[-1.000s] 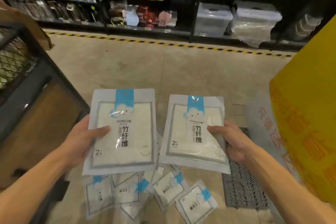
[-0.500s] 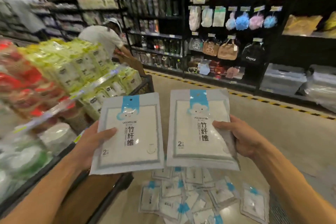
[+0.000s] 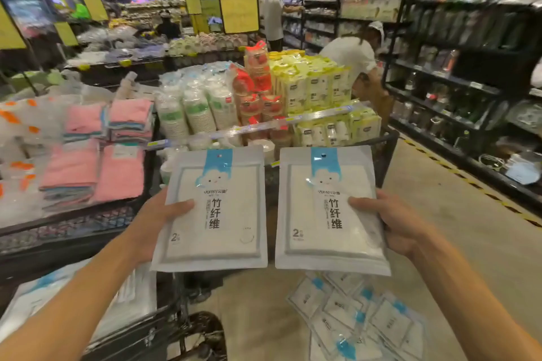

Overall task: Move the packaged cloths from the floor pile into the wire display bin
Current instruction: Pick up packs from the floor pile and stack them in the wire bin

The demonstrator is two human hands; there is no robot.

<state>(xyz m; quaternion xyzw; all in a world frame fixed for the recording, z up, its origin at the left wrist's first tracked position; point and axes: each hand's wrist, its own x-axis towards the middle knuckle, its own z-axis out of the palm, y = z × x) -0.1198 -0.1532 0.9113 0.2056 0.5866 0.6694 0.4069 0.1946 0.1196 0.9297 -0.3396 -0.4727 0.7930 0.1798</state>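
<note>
I am holding one packaged cloth in each hand, upright and side by side at the centre of the frame. My left hand [image 3: 152, 220] is gripping the left packet [image 3: 211, 211] by its left edge, thumb across the front; my right hand [image 3: 393, 221] is gripping the right packet [image 3: 328, 211] the same way. The wire display bin [image 3: 164, 328] is lying to the lower left, nearer my left hand, with similar packets [image 3: 129, 296] inside; its rim is partly hidden by my forearm. The floor pile [image 3: 360, 313] is lying at lower right, cut off by the frame edge.
</note>
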